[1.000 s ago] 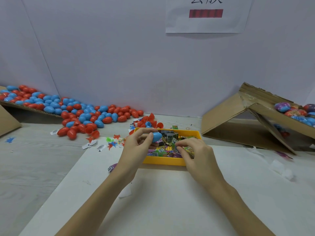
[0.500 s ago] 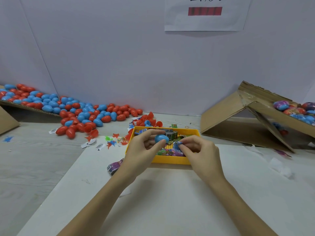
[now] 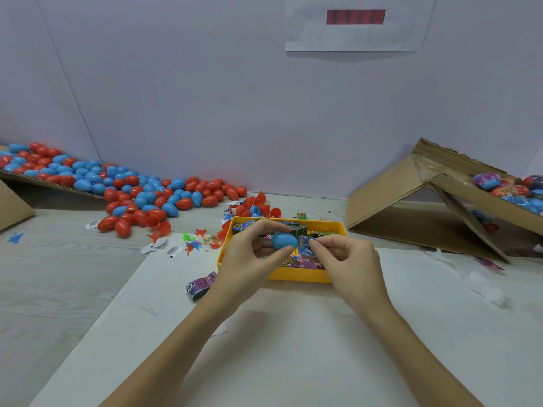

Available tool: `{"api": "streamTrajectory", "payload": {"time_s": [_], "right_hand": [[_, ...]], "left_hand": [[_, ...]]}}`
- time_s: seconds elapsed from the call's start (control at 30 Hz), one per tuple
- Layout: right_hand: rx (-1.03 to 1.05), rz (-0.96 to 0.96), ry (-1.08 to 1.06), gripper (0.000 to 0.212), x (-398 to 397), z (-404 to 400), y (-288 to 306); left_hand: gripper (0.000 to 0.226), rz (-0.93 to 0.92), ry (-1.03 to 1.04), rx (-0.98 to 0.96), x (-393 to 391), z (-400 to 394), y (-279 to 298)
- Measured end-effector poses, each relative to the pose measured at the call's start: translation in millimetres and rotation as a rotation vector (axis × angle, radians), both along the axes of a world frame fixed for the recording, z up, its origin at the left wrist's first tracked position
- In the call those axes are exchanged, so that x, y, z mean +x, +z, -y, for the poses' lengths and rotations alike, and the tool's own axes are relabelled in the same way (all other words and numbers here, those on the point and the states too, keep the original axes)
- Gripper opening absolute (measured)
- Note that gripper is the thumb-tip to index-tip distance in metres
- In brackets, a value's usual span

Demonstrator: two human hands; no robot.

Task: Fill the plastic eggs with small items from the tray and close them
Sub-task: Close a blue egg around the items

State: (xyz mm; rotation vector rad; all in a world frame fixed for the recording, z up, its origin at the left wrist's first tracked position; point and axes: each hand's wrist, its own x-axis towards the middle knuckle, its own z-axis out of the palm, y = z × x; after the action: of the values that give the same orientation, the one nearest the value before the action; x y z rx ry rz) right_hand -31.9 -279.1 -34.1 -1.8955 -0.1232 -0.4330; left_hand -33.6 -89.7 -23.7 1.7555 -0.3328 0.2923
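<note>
I see both hands over the yellow tray (image 3: 296, 278), above its near half. Left hand (image 3: 249, 259) grips a blue egg (image 3: 283, 241) between thumb and curled fingers. Right hand (image 3: 346, 259) pinches a small blue wrapped item (image 3: 305, 245) right against the egg's right end, touching it. I can't tell if the egg is one half or a closed shell.

Tray sits at the far edge of the white sheet (image 3: 293, 348) on the desk (image 3: 58, 289); its near rim is partly hidden by both wrists. Nearer than the tray the sheet is bare apart from my forearms. Just left of the tray's near-left corner lies a purple packet (image 3: 201, 284), beside the left wrist.

Far-left of the tray: pile of red and blue eggs (image 3: 132, 192) spilling off a cardboard ramp (image 3: 53, 183); open red shells (image 3: 258, 207) touch the tray's far-left rim area. Right of the tray: a cardboard box (image 3: 411, 207) with wrapped eggs (image 3: 505, 186), well apart from the tray.
</note>
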Motion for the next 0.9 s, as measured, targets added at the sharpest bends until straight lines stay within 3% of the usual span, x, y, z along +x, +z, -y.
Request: {"api": "streamTrajectory", "payload": {"time_s": [0.43,0.67,0.77,0.9], "right_hand": [[-0.049,0.027,0.037,0.014,-5.4,-6.3,3.6],[-0.056,0.037,0.063,0.015,-6.3,-7.1,2.6],[0.032,-0.007,0.098,0.019,-4.9,-7.7,3.0],[0.220,-0.055,0.161,0.025,-4.5,-8.4,6.7]], "left_hand": [[0.031,0.059,0.032,0.077,-1.5,2.4,-1.5],[0.029,-0.054,-0.068,-0.078,-4.1,5.2,-0.9],[0.025,-0.082,-0.104,-0.137,-5.0,4.6,-0.2],[0.041,-0.099,-0.100,-0.208,-3.6,4.9,0.8]]}}
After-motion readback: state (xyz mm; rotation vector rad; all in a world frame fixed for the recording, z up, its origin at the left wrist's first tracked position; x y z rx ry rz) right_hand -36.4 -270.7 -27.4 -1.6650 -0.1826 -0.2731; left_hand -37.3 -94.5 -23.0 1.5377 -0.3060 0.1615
